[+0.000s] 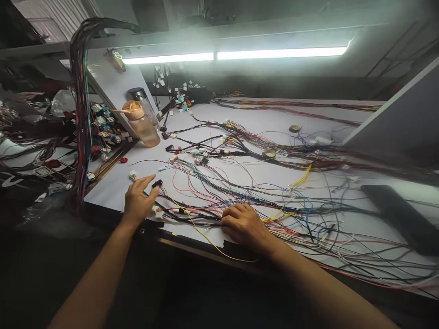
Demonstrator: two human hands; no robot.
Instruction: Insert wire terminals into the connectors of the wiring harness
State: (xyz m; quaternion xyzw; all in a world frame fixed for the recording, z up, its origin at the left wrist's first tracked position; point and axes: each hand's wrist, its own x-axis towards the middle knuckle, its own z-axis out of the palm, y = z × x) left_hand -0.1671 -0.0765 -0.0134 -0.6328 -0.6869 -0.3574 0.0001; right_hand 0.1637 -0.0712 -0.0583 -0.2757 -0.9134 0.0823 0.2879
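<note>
Wire bundle (202, 217) lay along table's (106, 193) near edge, left of centre. Right hand (244, 225) curled over it, grip hidden. Left hand (138, 199) loosely open beside black plug (157, 183). Looked like a steadying step; any shift called for minding yellow wire (222, 253).

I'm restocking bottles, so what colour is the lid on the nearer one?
Peachy orange lid; the head view shows it.

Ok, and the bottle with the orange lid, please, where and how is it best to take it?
I would grip the bottle around its rounded body, below the orange lid, coming from the front right. The lid's spout juts left, and the dark-lidded bottle stands close behind.
</note>
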